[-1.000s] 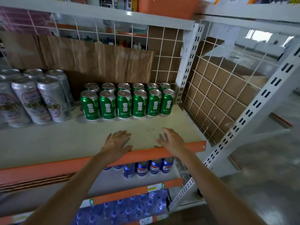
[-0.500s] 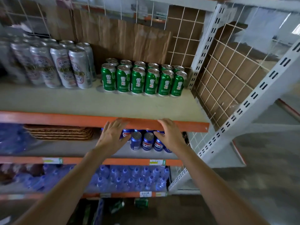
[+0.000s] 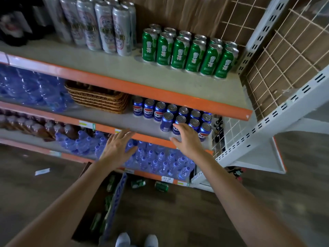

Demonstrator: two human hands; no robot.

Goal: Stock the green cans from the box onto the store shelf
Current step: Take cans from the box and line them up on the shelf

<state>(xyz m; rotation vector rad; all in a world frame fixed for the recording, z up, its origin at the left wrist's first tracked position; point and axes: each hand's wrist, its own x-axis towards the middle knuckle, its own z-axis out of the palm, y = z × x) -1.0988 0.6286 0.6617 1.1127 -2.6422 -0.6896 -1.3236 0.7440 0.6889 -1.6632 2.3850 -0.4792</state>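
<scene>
Bare board is left between the orange edge (image 3: 160,94) of the shelf (image 3: 110,66) and the green cans (image 3: 188,52), stood in two rows at its right end, while left hand (image 3: 117,150) and right hand (image 3: 188,140) are held empty, fingers spread.

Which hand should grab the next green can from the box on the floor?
Probably the left hand. Both hands are empty and open, but the box with its green cans lies under the left arm, while the right hand hangs by the blue cans.
</scene>
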